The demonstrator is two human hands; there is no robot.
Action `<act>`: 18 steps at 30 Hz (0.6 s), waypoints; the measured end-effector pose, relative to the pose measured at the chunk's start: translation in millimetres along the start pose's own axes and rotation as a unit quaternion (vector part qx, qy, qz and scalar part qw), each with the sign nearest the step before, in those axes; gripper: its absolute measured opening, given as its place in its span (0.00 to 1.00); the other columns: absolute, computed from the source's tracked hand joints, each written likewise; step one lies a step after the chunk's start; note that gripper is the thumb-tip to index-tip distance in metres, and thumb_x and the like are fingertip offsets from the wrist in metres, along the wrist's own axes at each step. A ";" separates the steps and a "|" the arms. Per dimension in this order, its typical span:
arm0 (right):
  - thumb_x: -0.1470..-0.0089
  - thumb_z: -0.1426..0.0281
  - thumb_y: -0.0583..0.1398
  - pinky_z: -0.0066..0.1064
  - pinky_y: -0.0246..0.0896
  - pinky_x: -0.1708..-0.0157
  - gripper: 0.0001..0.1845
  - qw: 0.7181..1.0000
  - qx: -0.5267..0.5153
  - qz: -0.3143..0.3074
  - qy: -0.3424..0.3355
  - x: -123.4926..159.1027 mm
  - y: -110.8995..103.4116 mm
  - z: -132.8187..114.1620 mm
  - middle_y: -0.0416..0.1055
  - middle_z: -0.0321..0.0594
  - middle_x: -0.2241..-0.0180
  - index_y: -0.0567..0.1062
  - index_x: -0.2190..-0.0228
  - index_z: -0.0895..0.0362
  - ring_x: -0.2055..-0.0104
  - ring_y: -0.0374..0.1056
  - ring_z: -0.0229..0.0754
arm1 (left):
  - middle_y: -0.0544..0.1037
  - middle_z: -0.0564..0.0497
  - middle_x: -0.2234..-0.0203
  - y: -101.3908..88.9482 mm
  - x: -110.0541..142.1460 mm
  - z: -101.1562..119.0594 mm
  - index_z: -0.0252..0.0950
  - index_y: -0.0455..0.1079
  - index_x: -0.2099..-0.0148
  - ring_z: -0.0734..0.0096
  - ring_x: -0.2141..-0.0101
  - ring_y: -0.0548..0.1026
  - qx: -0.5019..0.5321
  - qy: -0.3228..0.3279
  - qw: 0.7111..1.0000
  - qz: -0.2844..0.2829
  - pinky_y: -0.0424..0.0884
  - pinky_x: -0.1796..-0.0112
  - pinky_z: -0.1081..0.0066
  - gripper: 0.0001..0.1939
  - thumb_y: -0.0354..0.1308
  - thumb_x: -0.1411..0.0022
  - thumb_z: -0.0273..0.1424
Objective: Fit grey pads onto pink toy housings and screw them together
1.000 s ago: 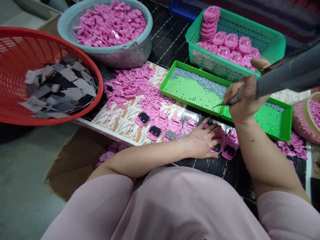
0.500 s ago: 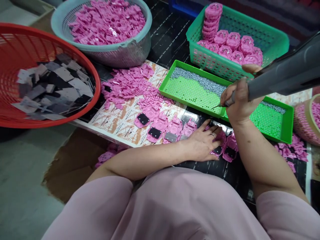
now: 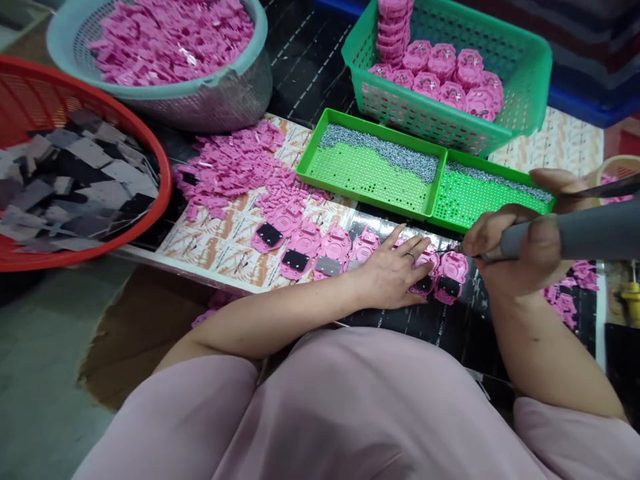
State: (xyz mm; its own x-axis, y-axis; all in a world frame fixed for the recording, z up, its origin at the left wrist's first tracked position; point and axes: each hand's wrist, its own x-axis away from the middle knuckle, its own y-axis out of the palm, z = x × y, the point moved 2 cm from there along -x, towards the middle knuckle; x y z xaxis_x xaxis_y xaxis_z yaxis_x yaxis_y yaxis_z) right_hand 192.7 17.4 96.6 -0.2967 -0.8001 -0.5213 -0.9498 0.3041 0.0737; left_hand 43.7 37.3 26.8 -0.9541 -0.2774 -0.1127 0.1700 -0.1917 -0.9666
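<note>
In the head view my left hand (image 3: 395, 272) lies with its fingers spread over a row of pink plastic housings. My right hand (image 3: 510, 247) is wrapped round a grey electric screwdriver (image 3: 590, 230), held nearly level. The thin bit points left, at the upper part of the last pink housing (image 3: 454, 267) on the right; whether it touches, I cannot tell. That housing carries a black plate (image 3: 449, 285). Further left in the row stand a housing with a grey plate (image 3: 329, 267) and another with a black plate (image 3: 296, 260). My left hand partly hides the middle housings.
Behind the row are a green screw tray (image 3: 367, 203) and a teal basket (image 3: 450, 127) of pink assemblies. A red basket (image 3: 163, 180) of dark and grey plates stands left, near a light-blue basin (image 3: 260, 47) of pink parts. Loose pink parts (image 3: 235, 167) lie in a heap.
My right hand has brought the screwdriver from the screw tray down and right to the last housing. The screwdriver now lies flatter. My left hand stays spread on the housings; the view has shifted slightly.
</note>
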 end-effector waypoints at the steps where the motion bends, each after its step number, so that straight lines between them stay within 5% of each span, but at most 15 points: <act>1: 0.47 0.59 0.62 0.32 0.54 0.91 0.16 1.000 -0.015 0.008 -0.010 2.5 -0.6 2.4 0.63 0.25 0.86 0.72 0.56 0.45 0.88 0.58 0.37 | 0.61 0.31 0.38 -0.5 0.1 -0.2 0.33 0.66 0.41 0.48 0.36 0.57 -0.001 -0.001 1.000 -0.002 0.48 0.39 0.42 0.31 0.54 0.37 0.50; 11: 0.49 0.64 0.63 0.29 0.52 0.91 0.11 0.997 -0.065 -0.041 -0.029 4.8 5.1 20.2 0.64 0.26 0.86 0.75 0.61 0.48 0.89 0.57 0.36 | 0.62 0.30 0.39 1.4 -0.7 0.3 0.32 0.68 0.42 0.46 0.37 0.59 0.006 0.008 1.000 0.008 0.47 0.39 0.40 0.30 0.55 0.37 0.49; 18: 0.46 0.61 0.62 0.29 0.57 0.89 0.15 0.997 -0.043 -0.056 -0.019 -14.0 5.5 1.2 0.62 0.26 0.85 0.72 0.56 0.48 0.87 0.58 0.36 | 0.63 0.31 0.39 3.6 -0.2 1.0 0.33 0.69 0.43 0.47 0.38 0.60 -0.009 0.006 1.000 0.023 0.49 0.39 0.42 0.30 0.56 0.38 0.51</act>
State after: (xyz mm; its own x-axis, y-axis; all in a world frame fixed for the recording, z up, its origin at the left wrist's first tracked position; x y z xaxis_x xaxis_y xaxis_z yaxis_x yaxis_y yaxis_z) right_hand 191.8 30.8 103.2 -0.1853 -0.8056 -0.5627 -0.9824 0.1666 0.0848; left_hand 44.7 35.7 23.6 -0.9484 -0.2741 -0.1594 0.2092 -0.1629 -0.9642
